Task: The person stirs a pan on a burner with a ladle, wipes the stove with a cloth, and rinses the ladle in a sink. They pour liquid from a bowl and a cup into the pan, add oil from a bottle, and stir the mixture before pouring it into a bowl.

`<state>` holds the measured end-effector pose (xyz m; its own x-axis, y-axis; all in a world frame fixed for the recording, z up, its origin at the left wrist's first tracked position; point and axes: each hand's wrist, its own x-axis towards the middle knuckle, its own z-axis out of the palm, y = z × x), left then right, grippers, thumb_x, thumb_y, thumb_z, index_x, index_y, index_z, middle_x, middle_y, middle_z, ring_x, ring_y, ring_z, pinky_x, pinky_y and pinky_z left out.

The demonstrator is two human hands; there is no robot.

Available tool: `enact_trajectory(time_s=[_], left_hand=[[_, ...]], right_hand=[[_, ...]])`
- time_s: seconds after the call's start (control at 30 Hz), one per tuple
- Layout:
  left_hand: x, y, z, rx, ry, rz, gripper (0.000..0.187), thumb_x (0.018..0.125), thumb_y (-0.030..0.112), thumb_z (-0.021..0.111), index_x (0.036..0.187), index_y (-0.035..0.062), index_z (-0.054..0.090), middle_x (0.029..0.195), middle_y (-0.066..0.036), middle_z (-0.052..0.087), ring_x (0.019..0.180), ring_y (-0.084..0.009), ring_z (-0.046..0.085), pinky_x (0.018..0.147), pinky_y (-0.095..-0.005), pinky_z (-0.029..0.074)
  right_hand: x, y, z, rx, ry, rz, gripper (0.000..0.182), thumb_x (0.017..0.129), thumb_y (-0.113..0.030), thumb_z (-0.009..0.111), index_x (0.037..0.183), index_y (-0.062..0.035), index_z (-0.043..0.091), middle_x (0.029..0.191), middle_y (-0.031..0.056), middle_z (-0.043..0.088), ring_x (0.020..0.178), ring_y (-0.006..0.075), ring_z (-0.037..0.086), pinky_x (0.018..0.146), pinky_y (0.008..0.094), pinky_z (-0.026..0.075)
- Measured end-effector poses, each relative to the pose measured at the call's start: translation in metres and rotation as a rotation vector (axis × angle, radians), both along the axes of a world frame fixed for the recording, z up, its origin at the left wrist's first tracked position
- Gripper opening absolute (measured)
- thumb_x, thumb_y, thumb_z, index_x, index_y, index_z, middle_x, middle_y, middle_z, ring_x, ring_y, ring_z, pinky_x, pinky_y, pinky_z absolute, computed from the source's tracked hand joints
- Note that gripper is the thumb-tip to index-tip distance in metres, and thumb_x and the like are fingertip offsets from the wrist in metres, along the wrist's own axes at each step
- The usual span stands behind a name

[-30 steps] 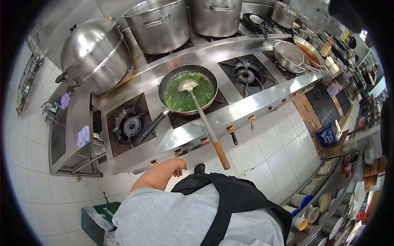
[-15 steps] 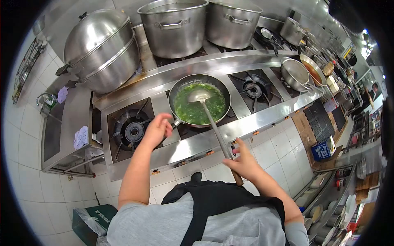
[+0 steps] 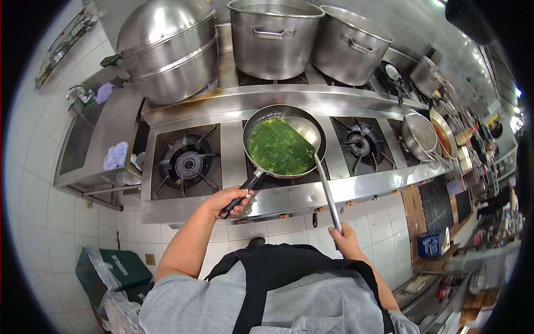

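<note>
A dark frying pan (image 3: 248, 123) full of green, leafy liquid (image 3: 278, 147) sits on the middle burner of the stove. My left hand (image 3: 232, 200) is wrapped round the pan's black handle, which points toward me. In my right hand (image 3: 346, 239) is the end of a long-handled metal ladle (image 3: 327, 192). Its round bowl is in the pan, against the far right side and partly in the green liquid. Fingers of the right hand are closed about the handle.
Burners flank the pan, one on the left (image 3: 189, 164) and one on the right (image 3: 360, 143). Behind stand a domed steamer pot (image 3: 167, 55) and two tall stockpots. Smaller pans (image 3: 418, 133) sit at the right. A green bin (image 3: 119, 267) is at lower left.
My left hand has closed on the pan handle. My right hand, loose beside the ladle before, now grips it. The ladle's bowl has shifted to the pan's right side. The view has shifted too.
</note>
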<state>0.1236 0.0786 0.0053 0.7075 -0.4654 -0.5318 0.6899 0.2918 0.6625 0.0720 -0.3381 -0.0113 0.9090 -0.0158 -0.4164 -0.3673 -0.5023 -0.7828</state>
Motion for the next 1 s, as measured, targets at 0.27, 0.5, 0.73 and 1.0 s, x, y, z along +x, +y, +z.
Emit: enact_trajectory(time_s=[0.27,0.5,0.73,1.0], left_hand=[[-0.019,-0.046,0.019,0.213,0.045,0.125,0.043,0.097,0.045,0.047,0.128,0.0139,0.047,0.07,0.002,0.044,0.046,-0.0028,0.036,0.036,-0.0178,0.03],[-0.033,-0.083,0.023,0.226,0.139,0.231,0.044,0.098,0.046,0.043,0.133,0.0192,0.045,0.068,0.002,0.042,0.046,-0.0038,0.034,0.036,-0.018,0.027],[-0.035,-0.086,0.013,0.171,0.131,0.227,0.042,0.098,0.047,0.043,0.129,0.0179,0.047,0.069,-0.001,0.045,0.046,-0.0053,0.036,0.037,-0.0201,0.03],[-0.037,-0.084,0.012,0.133,0.126,0.208,0.042,0.098,0.048,0.041,0.127,0.0177,0.048,0.066,0.0,0.042,0.045,-0.0064,0.036,0.037,-0.0203,0.029]], right_hand=[[0.048,-0.042,-0.059,-0.015,0.017,0.236,0.037,0.082,-0.036,0.064,0.082,0.0012,0.062,0.064,0.0116,0.058,0.062,0.0217,0.055,0.06,0.0383,0.046],[0.081,-0.071,-0.068,-0.092,-0.113,0.383,0.042,0.083,-0.039,0.065,0.082,0.0021,0.061,0.07,0.0204,0.063,0.067,0.0314,0.063,0.064,0.0415,0.049],[0.084,-0.071,-0.098,-0.171,-0.218,0.416,0.043,0.084,-0.039,0.062,0.081,0.0044,0.06,0.071,0.0221,0.063,0.068,0.0347,0.065,0.062,0.0438,0.049],[0.072,-0.072,-0.066,-0.189,-0.177,0.381,0.038,0.084,-0.034,0.063,0.083,0.0045,0.062,0.07,0.0218,0.064,0.07,0.0343,0.066,0.064,0.0421,0.049]])
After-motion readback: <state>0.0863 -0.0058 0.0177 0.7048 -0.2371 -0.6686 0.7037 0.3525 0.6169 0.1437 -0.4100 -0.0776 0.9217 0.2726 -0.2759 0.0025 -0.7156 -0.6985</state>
